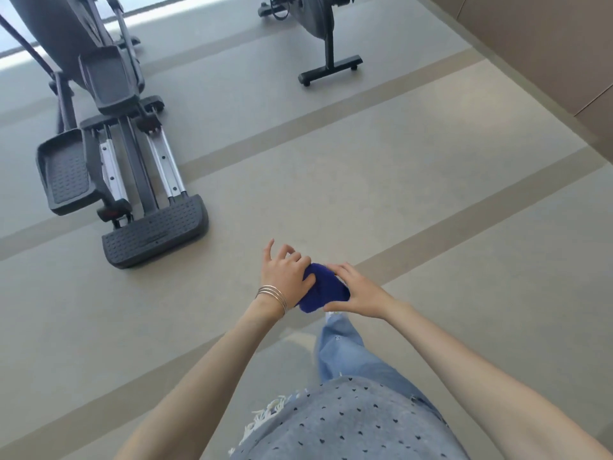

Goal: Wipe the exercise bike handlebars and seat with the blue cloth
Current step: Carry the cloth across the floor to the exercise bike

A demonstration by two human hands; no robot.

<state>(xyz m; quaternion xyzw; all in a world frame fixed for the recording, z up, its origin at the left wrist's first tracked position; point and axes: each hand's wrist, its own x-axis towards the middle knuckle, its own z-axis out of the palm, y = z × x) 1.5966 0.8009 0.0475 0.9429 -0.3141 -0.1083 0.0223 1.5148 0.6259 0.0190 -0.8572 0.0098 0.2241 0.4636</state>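
A bunched dark blue cloth (323, 288) is held between both hands at waist height, in the lower middle of the view. My left hand (287, 277), with thin bangles at the wrist, grips its left side with thumb and fingers. My right hand (356, 293) clasps its right side. The exercise bike (318, 24) stands far ahead at the top of the view; only its flywheel housing, upright post and rear floor bar show. Its handlebars and seat are out of frame.
A black elliptical trainer (109, 154) with ribbed pedals and silver rails fills the left side. Grey floor with tan stripes (365, 180) lies between me and the bike. A brown panelled wall (547, 44) runs along the right.
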